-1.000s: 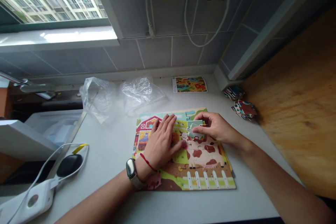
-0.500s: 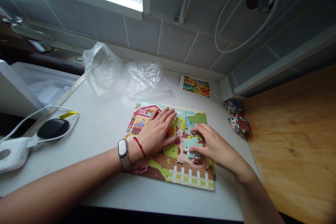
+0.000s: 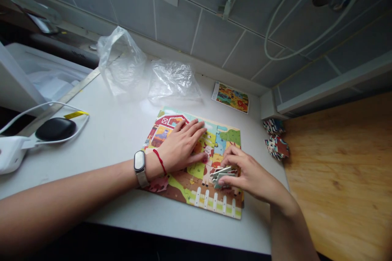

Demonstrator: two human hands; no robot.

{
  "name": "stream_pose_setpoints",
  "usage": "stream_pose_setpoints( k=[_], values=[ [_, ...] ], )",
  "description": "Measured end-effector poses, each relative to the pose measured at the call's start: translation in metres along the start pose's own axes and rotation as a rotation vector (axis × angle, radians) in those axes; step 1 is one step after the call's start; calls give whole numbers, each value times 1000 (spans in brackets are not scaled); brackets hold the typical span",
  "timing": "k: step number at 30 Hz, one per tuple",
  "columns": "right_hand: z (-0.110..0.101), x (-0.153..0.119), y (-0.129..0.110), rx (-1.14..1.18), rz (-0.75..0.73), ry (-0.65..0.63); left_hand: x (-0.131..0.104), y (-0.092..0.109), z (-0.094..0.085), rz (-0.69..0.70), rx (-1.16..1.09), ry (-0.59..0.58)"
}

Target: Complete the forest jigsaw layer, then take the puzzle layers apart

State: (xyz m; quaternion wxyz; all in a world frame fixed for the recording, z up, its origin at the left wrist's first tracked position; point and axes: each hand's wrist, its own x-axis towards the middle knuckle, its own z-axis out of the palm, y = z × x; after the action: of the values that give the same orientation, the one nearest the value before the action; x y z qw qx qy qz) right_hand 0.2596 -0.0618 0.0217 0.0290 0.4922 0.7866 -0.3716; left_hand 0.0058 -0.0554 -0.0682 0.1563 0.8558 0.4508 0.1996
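A farm jigsaw puzzle (image 3: 214, 203) lies on the white counter, showing a red barn, a cow and a white fence. My left hand (image 3: 180, 144) rests flat on its upper middle with the fingers spread. Over the right part of the puzzle, my right hand (image 3: 245, 171) grips a small stack of puzzle pieces (image 3: 223, 176) between thumb and fingers. The pieces are tilted, so their pale edges and undersides show. My hands hide parts of the picture.
Two stacks of puzzle pieces (image 3: 276, 147) stand at the counter's right edge, beside a wooden surface (image 3: 337, 171). Behind the puzzle lie a picture card (image 3: 231, 97) and crumpled clear plastic bags (image 3: 174, 81). On the left are a black oval object (image 3: 55, 129) and a white cable (image 3: 76, 130).
The stack in my right hand has tipped from face-up to edge-on, lifting the pieces' printed sides out of sight. My left hand stays on the puzzle. The camera view has shifted.
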Motion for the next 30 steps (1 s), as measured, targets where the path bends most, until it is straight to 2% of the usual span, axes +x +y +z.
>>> stream_pose_setpoints(
  k=[3,6,9,15,20,25,27,30],
  values=[
    [2,0,-2,-12,-4,-31,0,0,0,9,5,5],
    [7,-3,-7,-63,58,-72,-1,0,0,11,1,7],
    [14,-6,-12,-135,97,-40,0,0,-1,10,-6,9],
    [20,-9,-13,-155,64,31,0,2,-3,0,-3,0],
    [14,-10,-16,-45,68,19,0,2,-3,-3,-4,2],
    [4,-7,-12,180,91,12,1,3,-2,-19,-31,26],
    [2,-5,-6,273,87,70,1,3,-2,-28,-55,39],
    [0,-3,8,389,87,235,1,3,-2,-32,-71,42]
  ],
)
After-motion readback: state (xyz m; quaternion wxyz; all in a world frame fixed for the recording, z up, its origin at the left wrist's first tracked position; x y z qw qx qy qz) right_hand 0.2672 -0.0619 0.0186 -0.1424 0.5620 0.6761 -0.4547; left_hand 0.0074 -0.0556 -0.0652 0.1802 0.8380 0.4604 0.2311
